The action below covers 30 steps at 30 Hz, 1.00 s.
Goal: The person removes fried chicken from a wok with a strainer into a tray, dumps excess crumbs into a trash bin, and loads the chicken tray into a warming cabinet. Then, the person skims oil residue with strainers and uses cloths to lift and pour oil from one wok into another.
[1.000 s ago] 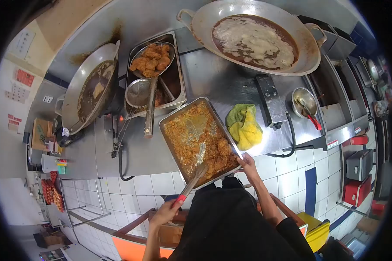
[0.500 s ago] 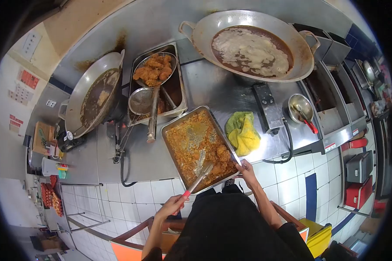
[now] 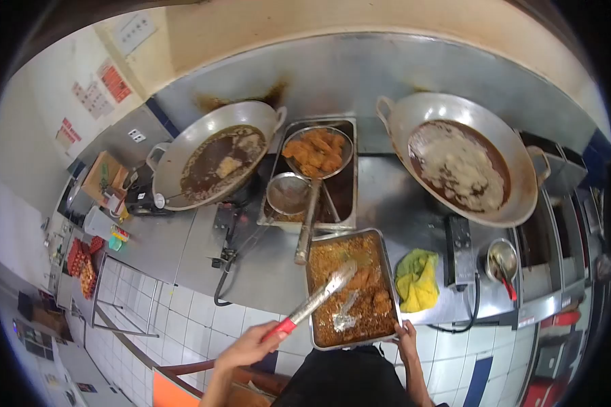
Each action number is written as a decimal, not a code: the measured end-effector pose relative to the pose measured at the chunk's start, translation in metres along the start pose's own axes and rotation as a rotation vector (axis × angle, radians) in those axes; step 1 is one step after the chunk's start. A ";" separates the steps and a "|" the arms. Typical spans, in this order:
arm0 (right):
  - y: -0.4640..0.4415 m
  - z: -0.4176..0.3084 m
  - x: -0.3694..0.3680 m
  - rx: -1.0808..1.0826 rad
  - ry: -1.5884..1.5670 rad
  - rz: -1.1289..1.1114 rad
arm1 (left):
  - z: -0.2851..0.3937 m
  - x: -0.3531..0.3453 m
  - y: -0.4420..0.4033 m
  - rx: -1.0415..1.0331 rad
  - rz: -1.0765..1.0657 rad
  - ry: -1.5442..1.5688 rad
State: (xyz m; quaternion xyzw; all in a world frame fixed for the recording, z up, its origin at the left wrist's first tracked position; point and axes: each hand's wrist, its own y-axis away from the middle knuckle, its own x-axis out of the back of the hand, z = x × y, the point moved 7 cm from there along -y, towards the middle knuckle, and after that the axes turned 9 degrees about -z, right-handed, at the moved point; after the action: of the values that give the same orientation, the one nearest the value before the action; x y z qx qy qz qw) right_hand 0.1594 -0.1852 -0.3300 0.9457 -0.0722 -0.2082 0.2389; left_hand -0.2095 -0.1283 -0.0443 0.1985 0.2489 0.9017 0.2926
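Observation:
My left hand is closed around the red handle of metal tongs. Their tips hang over the middle of a rectangular metal tray; I cannot tell whether they touch the food. Golden-brown fried crumbs cover the tray, with a darker fried piece on the right side. My right hand grips the tray's near right corner, its fingers partly hidden beneath. Just right of the tray lies a yellow-green cloth.
Behind the tray, a strainer of fried pieces and an empty wire strainer rest on a deep metal pan. Woks of oil stand left and right. A steel bowl with a red-handled utensil sits at right.
The view has swung left, so the counter appears further right and lower. My left hand has moved the tongs' tips farther in over the tray. My right hand keeps hold of the tray's corner.

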 end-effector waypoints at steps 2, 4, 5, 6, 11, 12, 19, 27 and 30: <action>0.002 -0.001 -0.001 0.003 -0.018 -0.001 | 0.043 0.034 0.004 -0.121 0.095 -0.053; 0.002 -0.004 -0.003 -0.003 -0.020 0.015 | 0.069 0.065 -0.010 -0.142 0.158 -0.038; 0.001 -0.002 -0.002 -0.004 -0.036 0.018 | 0.080 0.079 -0.016 -0.143 0.207 -0.023; 0.005 -0.009 -0.008 0.002 -0.067 0.040 | 0.088 0.091 -0.030 -0.163 0.208 -0.028; -0.005 0.016 0.011 0.044 -0.054 0.065 | 0.079 0.160 -0.166 -0.196 0.230 0.460; -0.001 0.007 0.003 0.034 -0.073 0.078 | 0.072 0.175 -0.201 -0.195 0.228 0.531; 0.012 -0.013 -0.013 0.021 -0.076 0.108 | 0.060 0.231 -0.346 -0.169 0.014 0.963; 0.008 -0.023 -0.012 0.161 0.010 0.154 | 0.074 0.126 -0.095 -0.057 0.372 0.166; 0.007 -0.015 -0.012 0.054 -0.066 0.056 | 0.053 0.038 -0.032 0.071 0.196 0.104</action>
State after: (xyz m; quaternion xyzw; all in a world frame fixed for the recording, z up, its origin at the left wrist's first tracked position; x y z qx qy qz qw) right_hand 0.1553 -0.1818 -0.3104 0.9420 -0.1122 -0.2306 0.2166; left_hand -0.1975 -0.0643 -0.0122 0.1849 0.2749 0.9257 0.1827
